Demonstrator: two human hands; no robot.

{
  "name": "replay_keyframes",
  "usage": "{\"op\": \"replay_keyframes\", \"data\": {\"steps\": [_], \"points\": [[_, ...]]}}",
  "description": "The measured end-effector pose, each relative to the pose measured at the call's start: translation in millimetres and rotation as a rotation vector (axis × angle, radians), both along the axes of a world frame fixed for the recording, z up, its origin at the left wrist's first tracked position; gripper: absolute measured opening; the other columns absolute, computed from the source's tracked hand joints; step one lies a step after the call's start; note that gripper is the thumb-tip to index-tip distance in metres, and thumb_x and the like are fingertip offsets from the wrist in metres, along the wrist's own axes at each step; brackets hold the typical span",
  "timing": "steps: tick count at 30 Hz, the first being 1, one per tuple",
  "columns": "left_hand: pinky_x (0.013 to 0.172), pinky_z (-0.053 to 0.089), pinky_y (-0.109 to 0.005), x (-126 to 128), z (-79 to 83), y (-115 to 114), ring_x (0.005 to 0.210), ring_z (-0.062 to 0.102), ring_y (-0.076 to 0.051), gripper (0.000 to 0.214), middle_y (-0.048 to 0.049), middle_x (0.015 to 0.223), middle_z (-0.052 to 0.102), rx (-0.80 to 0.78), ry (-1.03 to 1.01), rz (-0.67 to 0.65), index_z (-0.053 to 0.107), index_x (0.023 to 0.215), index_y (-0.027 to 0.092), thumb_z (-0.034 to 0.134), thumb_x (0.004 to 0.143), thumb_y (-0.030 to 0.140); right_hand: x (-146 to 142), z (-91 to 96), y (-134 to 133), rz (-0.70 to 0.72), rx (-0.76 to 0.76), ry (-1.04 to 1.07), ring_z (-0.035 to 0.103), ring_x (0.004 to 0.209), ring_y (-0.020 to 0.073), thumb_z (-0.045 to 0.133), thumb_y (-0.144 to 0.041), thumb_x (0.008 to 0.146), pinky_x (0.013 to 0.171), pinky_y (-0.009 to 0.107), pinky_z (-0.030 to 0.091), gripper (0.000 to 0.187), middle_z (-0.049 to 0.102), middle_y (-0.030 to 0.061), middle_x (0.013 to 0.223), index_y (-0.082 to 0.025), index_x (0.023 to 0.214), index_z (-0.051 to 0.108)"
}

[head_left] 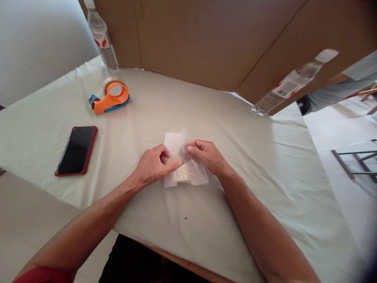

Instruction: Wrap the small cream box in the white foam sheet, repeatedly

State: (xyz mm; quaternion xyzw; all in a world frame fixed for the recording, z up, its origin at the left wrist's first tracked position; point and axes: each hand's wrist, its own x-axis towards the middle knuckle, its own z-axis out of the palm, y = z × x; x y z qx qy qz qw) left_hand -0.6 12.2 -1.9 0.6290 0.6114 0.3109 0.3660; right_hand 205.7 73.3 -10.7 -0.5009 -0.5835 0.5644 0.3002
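Obscuring part of pale piece (182, 173); left grip (151, 162)

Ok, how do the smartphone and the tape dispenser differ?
The smartphone is a flat rectangle with a dark screen and red edge; the tape dispenser is orange and blue, with a curved body around a round opening. The smartphone lies nearer the camera; the tape dispenser lies farther back, close to a water bottle. Both rest on the pale tablecloth.

A red sleeve (44, 276) shows at eight o'clock, leaving the left forearm (97, 220) bare to the fingers (160, 149). Black clothing (129, 261) shows below, toward seven o'clock.
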Motion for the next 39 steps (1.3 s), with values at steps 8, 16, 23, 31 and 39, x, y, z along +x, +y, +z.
{"op": "replay_keyframes", "data": {"steps": [8, 16, 23, 31, 39], "points": [[0.051, 0.026, -0.025, -11, -1.2, 7, 0.053, 0.035, -0.010, 0.026, 0.0048, 0.053, 0.037, 0.079, -0.069, 0.095, 0.041, 0.054, 0.021, 0.054, 0.074, 0.031, 11, -4.7, 7, -0.146, 0.175, -0.182, 0.049, 0.053, 0.0129, 0.057, -0.028, 0.075, 0.054, 0.027, 0.040, 0.012, 0.054, -0.0047, 0.060, -0.021, 0.084, 0.059], [0.058, 0.035, -0.029, -27, -9.3, 19, 0.060, 0.049, -0.015, 0.003, 0.0005, 0.068, 0.061, 0.241, 0.260, 0.244, 0.061, 0.077, 0.021, 0.059, 0.075, 0.023, 28, -5.0, 13, -0.235, 0.532, -0.736, 0.051, 0.063, 0.0183, 0.061, -0.026, 0.074, 0.063, 0.032, 0.040, 0.048, 0.065, 0.0037, 0.079, -0.020, 0.122, 0.059], [0.091, 0.050, -0.037, -22, -2.0, 9, 0.100, 0.064, -0.024, 0.019, -0.0094, 0.100, 0.072, 0.657, 0.150, -0.063, 0.067, 0.102, 0.018, 0.057, 0.087, 0.022, 12, 31.5, -9, -0.241, 0.642, -0.344, 0.053, 0.065, 0.0154, 0.059, -0.035, 0.089, 0.067, 0.033, 0.044, 0.024, 0.060, 0.0002, 0.078, -0.024, 0.109, 0.063], [0.089, 0.049, -0.038, -25, -0.1, 7, 0.091, 0.065, -0.023, 0.048, -0.0082, 0.097, 0.072, 0.273, 0.076, -0.181, 0.062, 0.130, 0.017, 0.047, 0.097, 0.048, 7, 19.9, -6, 0.060, 0.203, -0.176, 0.054, 0.065, 0.0145, 0.048, -0.051, 0.097, 0.065, 0.029, 0.044, 0.036, 0.065, 0.0013, 0.072, -0.020, 0.087, 0.065], [0.061, 0.048, -0.027, -46, 25.3, 8, 0.060, 0.065, -0.017, 0.029, -0.0027, 0.062, 0.069, -0.278, -0.212, -0.588, 0.066, 0.073, 0.019, 0.055, 0.090, 0.039, 20, 39.3, -54, 0.828, 0.006, -0.152, 0.053, 0.062, 0.0108, 0.060, -0.042, 0.093, 0.058, 0.023, 0.041, 0.030, 0.066, -0.0013, 0.070, -0.018, 0.079, 0.071]]}}
